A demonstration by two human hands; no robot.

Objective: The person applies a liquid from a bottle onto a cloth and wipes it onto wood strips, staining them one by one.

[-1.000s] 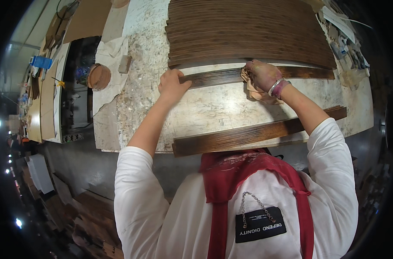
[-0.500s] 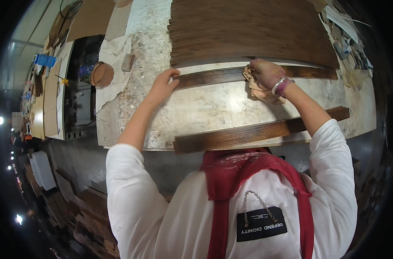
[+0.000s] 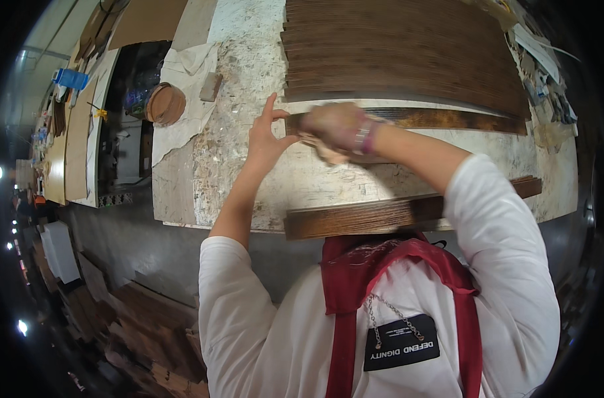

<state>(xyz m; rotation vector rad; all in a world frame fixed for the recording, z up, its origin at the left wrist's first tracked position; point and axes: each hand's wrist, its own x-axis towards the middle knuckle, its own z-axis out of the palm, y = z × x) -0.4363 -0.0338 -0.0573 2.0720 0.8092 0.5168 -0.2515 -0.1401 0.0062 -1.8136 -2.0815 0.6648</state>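
The dark strip (image 3: 441, 120) lies lengthwise on the counter (image 3: 226, 189), just beside the near edge of the stacked boards (image 3: 401, 53). The left hand (image 3: 265, 131) is at the strip's left end: 1 finger points up, and the thumb and another finger bracket the end. Whether these fingers grip it cannot be told. The right hand (image 3: 335, 126), blurred, has its fingers clenched around a tan rag (image 3: 332, 156) over the strip's left part. 1 thicker board (image 3: 355, 219) lies along the counter's near edge, crossed by the right forearm.
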